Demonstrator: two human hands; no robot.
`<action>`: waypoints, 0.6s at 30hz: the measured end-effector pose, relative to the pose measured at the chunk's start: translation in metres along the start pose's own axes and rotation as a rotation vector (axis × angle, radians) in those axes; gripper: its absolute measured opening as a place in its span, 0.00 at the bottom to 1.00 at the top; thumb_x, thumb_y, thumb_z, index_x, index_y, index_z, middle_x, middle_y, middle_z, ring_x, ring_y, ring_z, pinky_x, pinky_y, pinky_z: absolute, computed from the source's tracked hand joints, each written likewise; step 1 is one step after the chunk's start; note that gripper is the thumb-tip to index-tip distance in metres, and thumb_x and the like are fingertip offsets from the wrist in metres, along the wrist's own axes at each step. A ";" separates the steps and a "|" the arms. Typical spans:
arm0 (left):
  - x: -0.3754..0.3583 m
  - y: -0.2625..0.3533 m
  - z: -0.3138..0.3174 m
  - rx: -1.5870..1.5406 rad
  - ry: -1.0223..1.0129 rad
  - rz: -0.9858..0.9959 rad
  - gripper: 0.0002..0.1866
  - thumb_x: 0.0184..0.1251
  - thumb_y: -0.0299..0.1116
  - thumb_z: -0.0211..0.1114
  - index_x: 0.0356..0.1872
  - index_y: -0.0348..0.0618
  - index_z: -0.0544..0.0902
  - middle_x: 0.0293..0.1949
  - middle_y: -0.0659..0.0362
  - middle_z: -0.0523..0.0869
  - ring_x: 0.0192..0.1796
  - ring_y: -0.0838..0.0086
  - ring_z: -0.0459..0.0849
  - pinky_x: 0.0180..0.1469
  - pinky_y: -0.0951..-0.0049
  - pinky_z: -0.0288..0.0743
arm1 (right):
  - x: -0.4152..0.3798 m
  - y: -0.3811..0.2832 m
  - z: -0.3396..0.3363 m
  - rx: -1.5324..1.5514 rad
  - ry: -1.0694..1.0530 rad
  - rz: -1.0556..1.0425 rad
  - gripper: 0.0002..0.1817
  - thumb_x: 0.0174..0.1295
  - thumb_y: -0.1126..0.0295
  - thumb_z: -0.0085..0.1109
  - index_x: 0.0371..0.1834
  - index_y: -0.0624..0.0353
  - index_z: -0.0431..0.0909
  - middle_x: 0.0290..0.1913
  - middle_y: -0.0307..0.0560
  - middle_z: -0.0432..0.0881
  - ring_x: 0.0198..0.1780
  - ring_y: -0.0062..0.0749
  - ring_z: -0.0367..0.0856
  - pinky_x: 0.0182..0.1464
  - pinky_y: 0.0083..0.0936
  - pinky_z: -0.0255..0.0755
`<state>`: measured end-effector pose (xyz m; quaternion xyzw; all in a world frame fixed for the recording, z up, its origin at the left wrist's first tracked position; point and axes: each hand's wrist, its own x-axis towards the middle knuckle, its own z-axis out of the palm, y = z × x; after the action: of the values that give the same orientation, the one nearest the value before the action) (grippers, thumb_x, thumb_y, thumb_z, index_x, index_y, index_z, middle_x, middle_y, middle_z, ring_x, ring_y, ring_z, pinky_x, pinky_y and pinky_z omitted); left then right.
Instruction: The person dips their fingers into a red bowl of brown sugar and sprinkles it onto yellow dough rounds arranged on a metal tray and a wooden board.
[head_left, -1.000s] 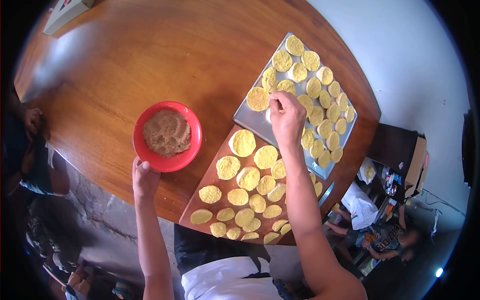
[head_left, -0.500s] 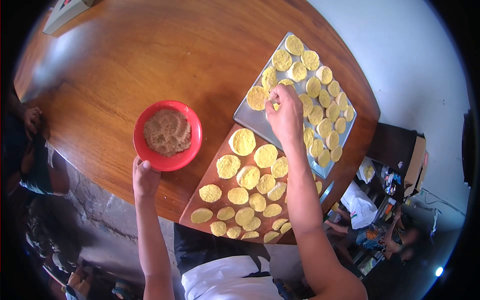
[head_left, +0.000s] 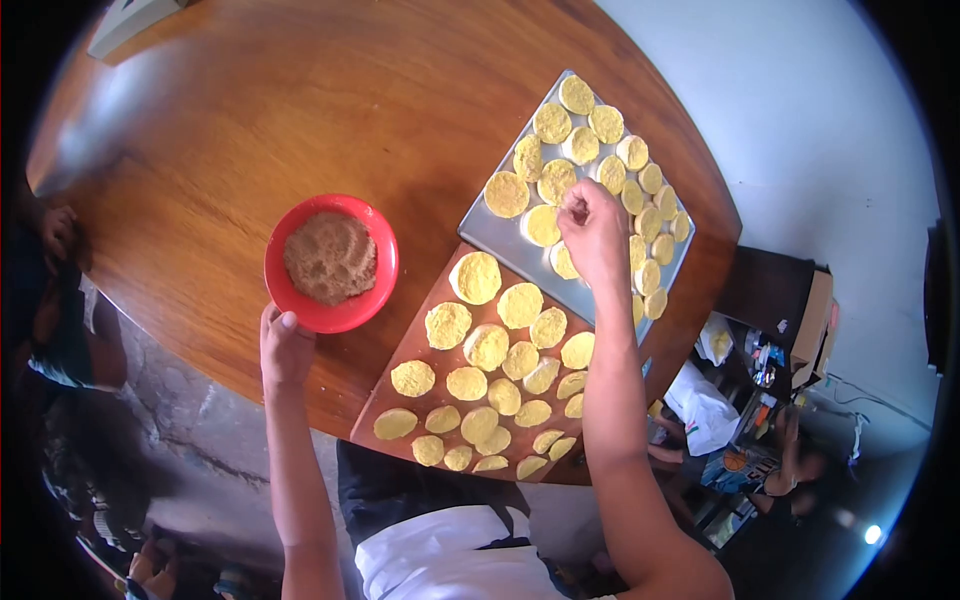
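My left hand (head_left: 287, 345) grips the lower rim of a red bowl (head_left: 352, 317), thumb on the edge. Brown sugar-like crumbs (head_left: 330, 258) fill its inside. Over a metal baking tray (head_left: 482, 226), my right hand (head_left: 597, 228) is closed in a pinch, with a little brown crumb matter between the fingertips. Round pieces with yellow crumbly tops (head_left: 541, 226) stand in rows on the tray, and some lie hidden under the right hand and forearm. More yellow-topped rounds (head_left: 475, 278) cover a reddish-brown board (head_left: 392, 448) nearer my body.
The wooden table (head_left: 250, 120) has a curved edge. A knife blade (head_left: 646, 367) shows beside my right forearm. A white box (head_left: 130, 25) sits at the far left corner. Other people are at the left, where a hand (head_left: 60, 230) shows, and at lower right near cluttered shelves.
My right hand has moved a little toward me and right across the tray, uncovering rounds near the tray's left side. My left hand stays on the bowl. The view has shifted slightly.
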<state>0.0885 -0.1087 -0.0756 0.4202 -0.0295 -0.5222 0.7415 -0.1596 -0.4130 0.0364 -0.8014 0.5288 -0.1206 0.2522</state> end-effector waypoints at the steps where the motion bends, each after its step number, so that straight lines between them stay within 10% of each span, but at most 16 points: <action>1: 0.000 0.000 0.000 0.020 -0.018 0.002 0.34 0.62 0.45 0.71 0.61 0.26 0.74 0.61 0.46 0.81 0.64 0.61 0.80 0.71 0.59 0.69 | -0.002 0.003 -0.003 -0.010 -0.001 -0.004 0.06 0.53 0.85 0.61 0.31 0.66 0.74 0.31 0.52 0.80 0.32 0.40 0.82 0.36 0.33 0.74; 18: 0.001 0.001 -0.001 0.030 -0.028 -0.001 0.31 0.62 0.43 0.70 0.59 0.26 0.76 0.59 0.47 0.82 0.64 0.62 0.80 0.71 0.60 0.69 | -0.010 0.017 0.009 -0.161 -0.105 -0.054 0.07 0.50 0.84 0.63 0.33 0.67 0.79 0.30 0.57 0.81 0.38 0.55 0.82 0.42 0.41 0.76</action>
<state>0.0899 -0.1087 -0.0754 0.4239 -0.0473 -0.5279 0.7344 -0.1726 -0.4067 0.0204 -0.8382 0.5011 -0.0422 0.2111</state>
